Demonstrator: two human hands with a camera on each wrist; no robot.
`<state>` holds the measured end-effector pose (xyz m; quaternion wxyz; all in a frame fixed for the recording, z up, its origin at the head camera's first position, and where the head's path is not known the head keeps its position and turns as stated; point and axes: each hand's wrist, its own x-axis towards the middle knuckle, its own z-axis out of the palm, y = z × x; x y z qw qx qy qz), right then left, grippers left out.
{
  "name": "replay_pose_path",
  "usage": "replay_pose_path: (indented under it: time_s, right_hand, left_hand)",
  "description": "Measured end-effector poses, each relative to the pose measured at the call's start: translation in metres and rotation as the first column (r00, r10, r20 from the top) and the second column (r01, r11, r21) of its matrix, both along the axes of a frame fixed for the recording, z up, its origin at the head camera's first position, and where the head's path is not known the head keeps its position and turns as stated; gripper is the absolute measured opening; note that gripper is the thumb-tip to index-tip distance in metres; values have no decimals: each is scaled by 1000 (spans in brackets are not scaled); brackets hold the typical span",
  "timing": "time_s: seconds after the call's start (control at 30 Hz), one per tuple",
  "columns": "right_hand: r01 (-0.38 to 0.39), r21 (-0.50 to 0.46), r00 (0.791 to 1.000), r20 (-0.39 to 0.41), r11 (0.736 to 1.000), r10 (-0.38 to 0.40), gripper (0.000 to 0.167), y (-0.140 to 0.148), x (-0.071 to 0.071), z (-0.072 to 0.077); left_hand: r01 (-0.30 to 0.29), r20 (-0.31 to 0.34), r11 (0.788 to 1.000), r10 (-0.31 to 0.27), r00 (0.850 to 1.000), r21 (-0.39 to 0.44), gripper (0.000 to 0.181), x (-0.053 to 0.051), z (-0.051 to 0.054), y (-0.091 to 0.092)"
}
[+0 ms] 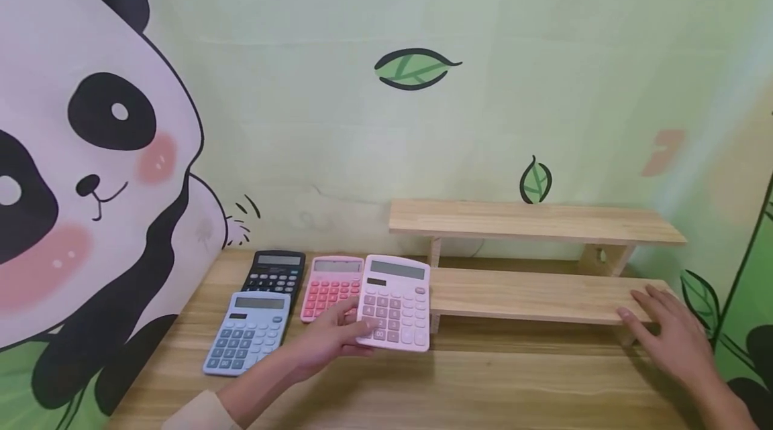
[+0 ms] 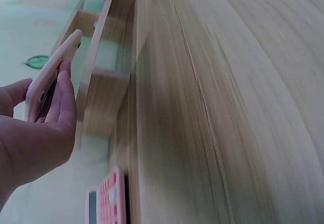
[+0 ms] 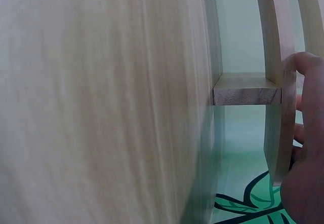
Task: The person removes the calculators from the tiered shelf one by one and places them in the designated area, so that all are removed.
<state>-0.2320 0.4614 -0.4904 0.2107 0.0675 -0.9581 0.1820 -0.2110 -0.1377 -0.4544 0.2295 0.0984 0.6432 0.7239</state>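
My left hand [image 1: 329, 339] pinches a pale pink calculator [image 1: 395, 272] by its lower left side, thumb on the keys and fingers behind. In the left wrist view that calculator [image 2: 53, 74] is seen edge-on, raised off the table. It overlaps the left end of the lower shelf of a two-tier wooden stand [image 1: 531, 292] in the head view. On that shelf's right end rests my right hand [image 1: 679, 336], fingers spread on top and thumb at the front edge. The right wrist view shows the same hand [image 3: 309, 133] against the board [image 3: 287, 87], partly cut off.
Left of the stand, a pink calculator [image 1: 335, 272], a black calculator [image 1: 278, 269] and a light blue calculator [image 1: 247, 333] lie on the wooden table [image 1: 483, 390]. The blue one partly covers the black one. A panda-printed backdrop [image 1: 302, 115] hangs behind.
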Motion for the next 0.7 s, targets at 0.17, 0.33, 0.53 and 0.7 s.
replay_pose_path:
  time_s: [0.17,0.33,0.53,0.7]
  right_hand:
    - [-5,1,1000,15,1000,5,65,1,-1,3]
    - [-9,6,1000,7,1000,9,64,2,-3,5]
    - [-13,5,1000,29,1000,13,65,4,-3,5]
    - [-14,-20,999,38,1000,15,65,4,0,3]
  left_hand:
    - [-42,23,998,43,999,-48,73,2,2,-27]
    - [-96,27,991,99,995,-94,78,4,5,-49]
    - [-116,27,985,120,992,-131,73,9,6,-71]
    - [-83,43,986,90,995,-144,65,10,2,-86]
